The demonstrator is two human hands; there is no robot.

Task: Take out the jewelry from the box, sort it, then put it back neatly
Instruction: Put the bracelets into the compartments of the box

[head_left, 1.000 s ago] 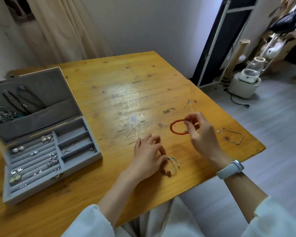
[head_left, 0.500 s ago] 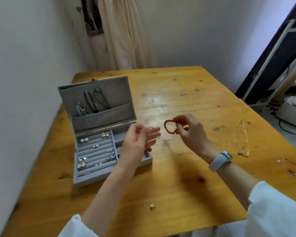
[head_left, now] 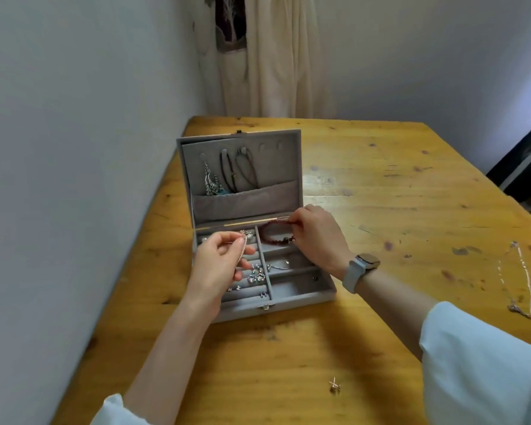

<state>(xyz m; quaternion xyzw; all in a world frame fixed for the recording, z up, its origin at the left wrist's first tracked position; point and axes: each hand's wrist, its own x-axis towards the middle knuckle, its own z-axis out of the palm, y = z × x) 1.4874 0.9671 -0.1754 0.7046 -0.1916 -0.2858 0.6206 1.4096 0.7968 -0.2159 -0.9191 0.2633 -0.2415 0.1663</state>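
1. The right hand (head_left: pixel 316 237) is shown over the far right part of the jewelry box (head_left: pixel 301 297); its fingers are pinched on a red bead bracelet (head_left: pixel 275 236), which hangs in a loop over the farthest right-hand compartment. Whether the beads touch the lining cannot be told. A watch (head_left: pixel 360 269) with a pale strap is worn on this wrist.
2. The left hand (head_left: pixel 219 269) is held above the left, ridged section of the box, fingers curled closed around a thin silvery bracelet (head_left: pixel 242 251) that runs from the fingertips up toward the hinge.
3. The box is seen open on the desk (head_left: pixel 380 210), near its left edge, with the lid (head_left: pixel 285 167) standing upright at the far side. Dark cords (head_left: pixel 238 170) and a silvery piece (head_left: pixel 210 180) are hung inside the lid, their lower ends tucked in a pocket.
4. Small sparkling earrings (head_left: pixel 256 276) are lodged in the ridged rows; the near right compartments are mostly bare.
5. A fine chain necklace (head_left: pixel 517 277) is laid out near the right edge of the desk, well apart from the box. A small ear stud (head_left: pixel 334 386) lies near the front edge, between the two forearms.
6. The desk is of yellow, marked wood. Pale walls meet behind it, and a cream curtain (head_left: pixel 276 56) is hung beyond the far edge.
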